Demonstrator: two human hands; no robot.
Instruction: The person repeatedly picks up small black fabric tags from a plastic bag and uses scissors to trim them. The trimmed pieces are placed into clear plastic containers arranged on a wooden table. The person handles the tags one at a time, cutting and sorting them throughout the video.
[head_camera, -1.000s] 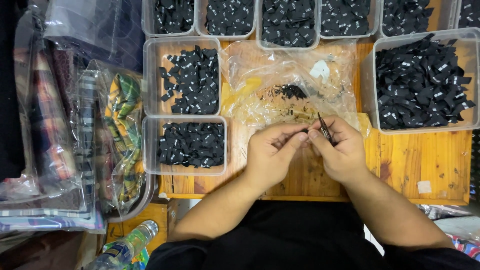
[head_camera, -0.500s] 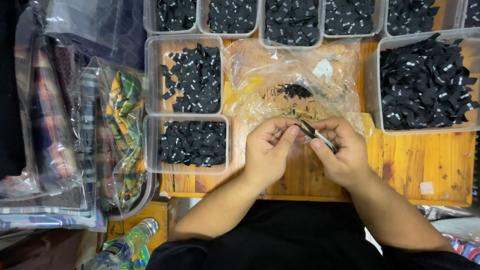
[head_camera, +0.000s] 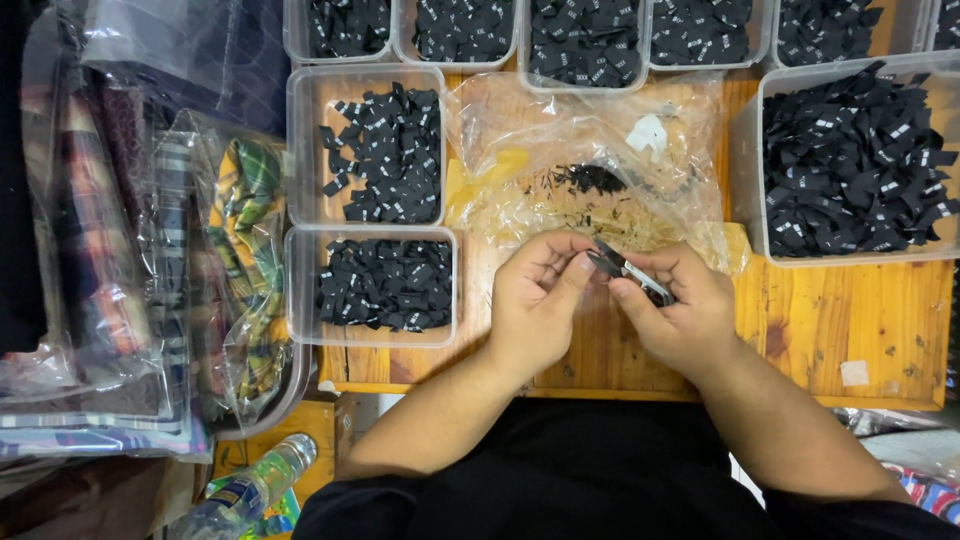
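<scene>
My left hand (head_camera: 538, 300) pinches a small black fabric label (head_camera: 603, 262) between thumb and fingers. Beside it my right hand (head_camera: 680, 312) grips small metal snips (head_camera: 640, 281), whose tip touches the label. Both hands hover over a wooden board (head_camera: 840, 320). Just beyond them lies a crumpled clear plastic bag (head_camera: 590, 165) with black trimmings in it.
Clear plastic tubs of black labels stand around: two at left (head_camera: 365, 150) (head_camera: 372, 285), a big one at right (head_camera: 850, 160), a row along the top (head_camera: 585, 40). Bagged plaid fabrics (head_camera: 130, 260) pile up at far left. A plastic bottle (head_camera: 250, 490) lies at bottom left.
The snips have swung from pointing upward to lying slanted across my right fingers. My left fingers have closed in on the label beside the blades.
</scene>
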